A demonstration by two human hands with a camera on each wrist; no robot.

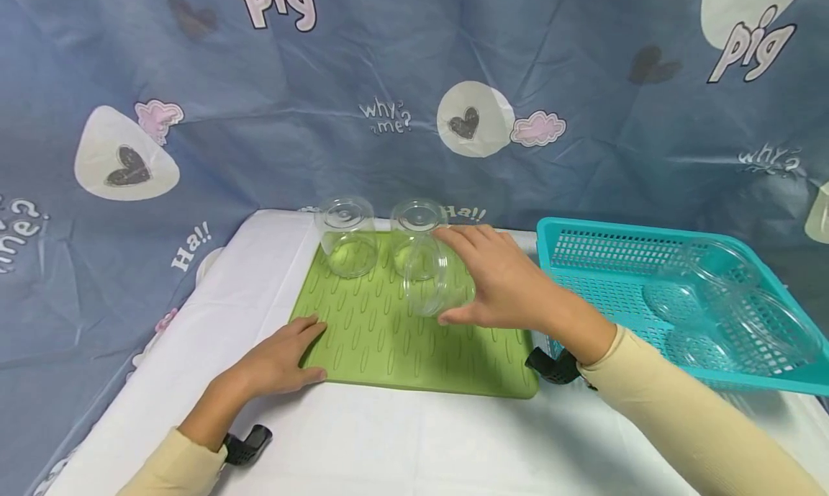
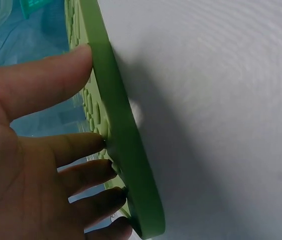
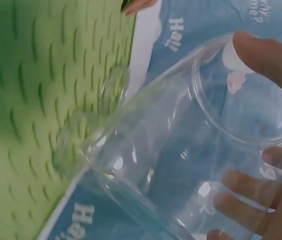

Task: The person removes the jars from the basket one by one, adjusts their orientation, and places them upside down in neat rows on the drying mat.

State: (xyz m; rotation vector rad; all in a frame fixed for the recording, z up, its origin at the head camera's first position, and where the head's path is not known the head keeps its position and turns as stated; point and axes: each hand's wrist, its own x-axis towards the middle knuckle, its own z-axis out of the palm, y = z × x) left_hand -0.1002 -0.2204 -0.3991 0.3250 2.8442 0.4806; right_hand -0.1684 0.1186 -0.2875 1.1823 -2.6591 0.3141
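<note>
My right hand (image 1: pixel 499 276) holds a clear cup (image 1: pixel 422 294) on its side over a green mat (image 1: pixel 388 352) with raised oval ridges. In the right wrist view, thumb and fingers curve round the end of this cup (image 3: pixel 150 150) nearer the palm. Two more clear cups, a left one (image 1: pixel 350 244) and a right one (image 1: pixel 411 233), stand side by side at the mat's back edge; the held one partly overlaps the right one. At the mat's left edge rests my left hand (image 1: pixel 275 359), its fingers loosely extended and touching the rim, as the left wrist view also shows.
A turquoise perforated basket (image 1: pixel 599 294) stands to the right of the mat, with clear cups (image 1: pixel 706 345) inside it. White cloth (image 1: pixel 414 438) covers the table. Behind hangs a blue printed curtain (image 1: pixel 311 136).
</note>
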